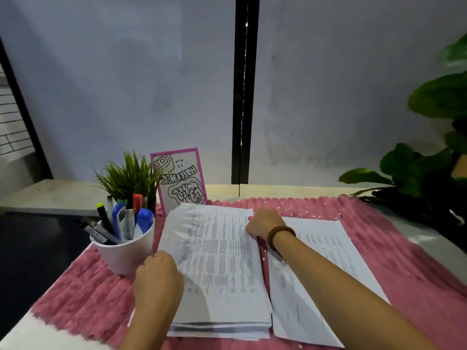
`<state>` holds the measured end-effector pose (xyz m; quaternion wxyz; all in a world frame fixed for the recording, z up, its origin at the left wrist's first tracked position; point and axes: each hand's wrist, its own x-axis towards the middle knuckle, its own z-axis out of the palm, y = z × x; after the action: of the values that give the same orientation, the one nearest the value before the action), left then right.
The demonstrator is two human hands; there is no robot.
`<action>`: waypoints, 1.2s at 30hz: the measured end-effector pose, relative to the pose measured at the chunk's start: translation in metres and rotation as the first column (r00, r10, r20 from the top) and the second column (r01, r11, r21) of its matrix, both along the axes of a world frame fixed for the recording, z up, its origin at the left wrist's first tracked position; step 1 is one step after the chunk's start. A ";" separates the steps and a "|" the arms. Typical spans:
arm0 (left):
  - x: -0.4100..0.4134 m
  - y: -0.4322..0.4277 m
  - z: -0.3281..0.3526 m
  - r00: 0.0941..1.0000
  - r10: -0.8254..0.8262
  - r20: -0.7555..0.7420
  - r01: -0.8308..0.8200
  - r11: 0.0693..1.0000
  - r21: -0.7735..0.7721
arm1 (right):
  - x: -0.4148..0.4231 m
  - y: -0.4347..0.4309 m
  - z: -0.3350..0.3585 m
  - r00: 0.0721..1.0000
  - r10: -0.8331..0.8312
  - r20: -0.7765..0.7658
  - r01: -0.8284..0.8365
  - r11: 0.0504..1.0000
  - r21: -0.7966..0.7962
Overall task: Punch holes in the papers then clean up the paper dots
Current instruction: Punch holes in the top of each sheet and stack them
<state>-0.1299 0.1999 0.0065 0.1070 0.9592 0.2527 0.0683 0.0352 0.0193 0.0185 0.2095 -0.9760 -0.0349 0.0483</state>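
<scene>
Rows of black text are printed across the white paper sheets (222,261), and the fluffy pink ribbed mat (394,253) is speckled with white paper dots (298,212). Blue, black, orange-capped and yellow-capped markers (145,219) are seen in the white round cup (126,253); black-and-white doodle lettering is shown on the pink-framed card (180,180).

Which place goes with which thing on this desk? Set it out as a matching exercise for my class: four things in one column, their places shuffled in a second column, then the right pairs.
Things
1. white cup
2. paper dots
3. pink-framed card
4. right hand

Places
A. at the right edge of the thick stack of papers
B. scattered on the pink mat, beyond the papers
C. left of the stack, full of markers
D. upright at the mat's far edge, beside the small plant

Pairs: 1-C, 2-B, 3-D, 4-A
</scene>
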 end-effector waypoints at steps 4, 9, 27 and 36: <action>0.012 0.003 -0.010 0.995 -0.007 0.104 0.011 0.999 -0.040 | -0.003 0.000 -0.001 0.998 0.049 0.033 -0.046 0.997 -0.070; 0.018 0.001 -0.010 0.997 -0.001 0.071 0.009 0.993 -0.117 | -0.012 0.002 0.002 0.992 0.126 0.022 -0.122 0.985 -0.119; 0.133 -0.153 0.005 0.899 -0.422 0.114 0.437 0.856 -0.276 | 0.041 -0.107 -0.017 0.991 0.062 0.115 -0.057 0.997 -0.044; 0.163 -0.153 -0.021 0.875 -0.224 0.429 0.413 0.807 -0.423 | 0.054 -0.120 -0.028 0.973 0.003 0.231 -0.035 0.990 0.136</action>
<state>0.0336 0.0467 -0.0145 0.4067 0.8976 0.0703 0.1545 0.0893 -0.1006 -0.0098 0.2710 -0.9577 -0.0716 -0.0657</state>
